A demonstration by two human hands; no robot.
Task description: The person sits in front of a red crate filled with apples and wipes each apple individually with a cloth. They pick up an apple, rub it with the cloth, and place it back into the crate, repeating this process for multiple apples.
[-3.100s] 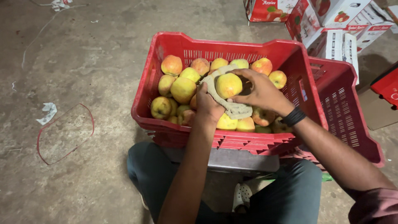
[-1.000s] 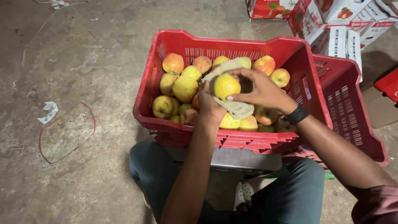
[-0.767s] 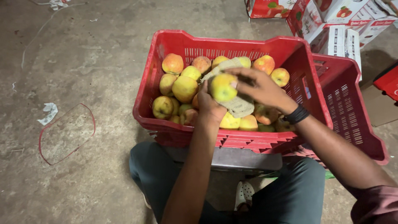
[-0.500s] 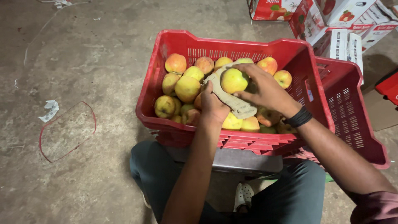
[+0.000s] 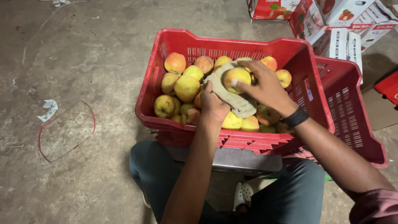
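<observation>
left hand (image 5: 213,105) sits inside the red crate (image 5: 232,41), near its front wall, clenched on the lower end of a beige cloth (image 5: 232,97) that lies over the fruit in the crate's middle. just right of it and slightly further into the crate, the right hand (image 5: 265,87) is wrapped around a yellow-green apple (image 5: 235,78), fingertips (image 5: 234,82) pressing it against the upper part of the cloth; a black wristband (image 5: 295,117) circles that wrist.

working across from the crate's left: on the concrete floor (image 5: 83,58), well apart from the crate, lies a thin red loop (image 5: 66,130) with a scrap of white paper (image 5: 49,108) just beyond its far left edge. inside the crate, the left half holds loose apples (image 5: 186,88), yellow with red blush, piled against the left wall and along the back. more apples show under and in front of the cloth by the front wall, and a few sit behind the right hand near the back right corner. touching the crate's right side stands a second red crate (image 5: 352,116), tilted and partly tucked beneath it. past the crate's back right corner stand red and white cardboard fruit boxes (image 5: 331,20). below the crate's front wall, the person's dark trousers (image 5: 157,174) and a white shoe (image 5: 242,195) are visible.
</observation>
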